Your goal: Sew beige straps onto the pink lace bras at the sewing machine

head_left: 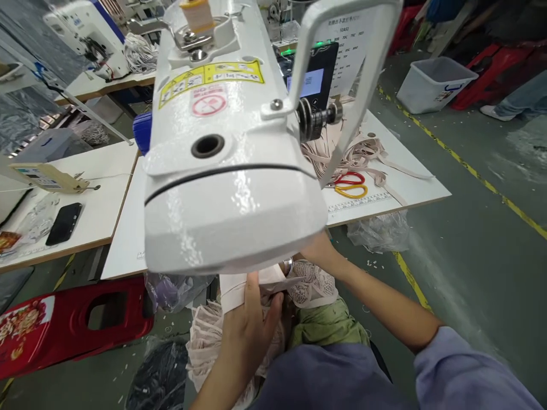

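Note:
The white head of a sewing machine (235,216) fills the middle of the view and hides its needle area. Below its front edge, my left hand (252,319) holds a pale beige fabric piece (233,290), index finger along the top and thumb toward the right. Lace trim (314,282) on the beige cloth hangs to the right, near a small shiny metal part (288,266). My right hand (318,250) reaches in under the machine head beside the lace; its fingers are hidden. Gathered beige garments (207,341) lie lower, by my lap.
Red-and-yellow-handled scissors (351,186) and beige straps (363,151) lie on the white table (397,171) to the right. A phone (64,224) rests on the left table. A red stool (72,324) stands lower left, a clear bin (433,82) upper right.

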### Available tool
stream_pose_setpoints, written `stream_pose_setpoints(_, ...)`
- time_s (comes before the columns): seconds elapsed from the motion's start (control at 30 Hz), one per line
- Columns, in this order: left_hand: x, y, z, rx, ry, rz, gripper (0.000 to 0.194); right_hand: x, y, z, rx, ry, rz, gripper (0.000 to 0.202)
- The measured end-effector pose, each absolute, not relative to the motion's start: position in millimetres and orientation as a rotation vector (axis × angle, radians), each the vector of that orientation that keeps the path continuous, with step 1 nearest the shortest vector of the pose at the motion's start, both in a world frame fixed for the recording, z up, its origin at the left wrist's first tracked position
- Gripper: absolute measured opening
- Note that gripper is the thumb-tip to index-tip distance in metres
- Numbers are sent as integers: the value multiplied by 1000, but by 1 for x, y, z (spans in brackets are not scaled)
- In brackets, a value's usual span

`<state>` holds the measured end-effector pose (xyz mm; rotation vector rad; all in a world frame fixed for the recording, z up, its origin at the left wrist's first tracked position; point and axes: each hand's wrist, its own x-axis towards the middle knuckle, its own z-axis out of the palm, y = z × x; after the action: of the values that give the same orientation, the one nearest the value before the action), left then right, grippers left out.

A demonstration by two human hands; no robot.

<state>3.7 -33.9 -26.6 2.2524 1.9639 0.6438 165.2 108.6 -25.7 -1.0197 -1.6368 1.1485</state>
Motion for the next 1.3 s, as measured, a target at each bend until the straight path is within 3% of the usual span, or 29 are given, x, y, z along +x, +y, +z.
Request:
stream_pose_setpoints(0.13,5,-36,-29,2383,1956,679,74,173,98,-36,-1073,-1535,1017,17)
stream_pose_setpoints(0.33,5,-37,-23,2339,1945,626,75,182,78,-42,-1071,-1520,1224,25)
stream_pose_setpoints(1.3,10,-37,-30,2408,1911,601,76,179,46,-38,-1058,-1609,1160,23)
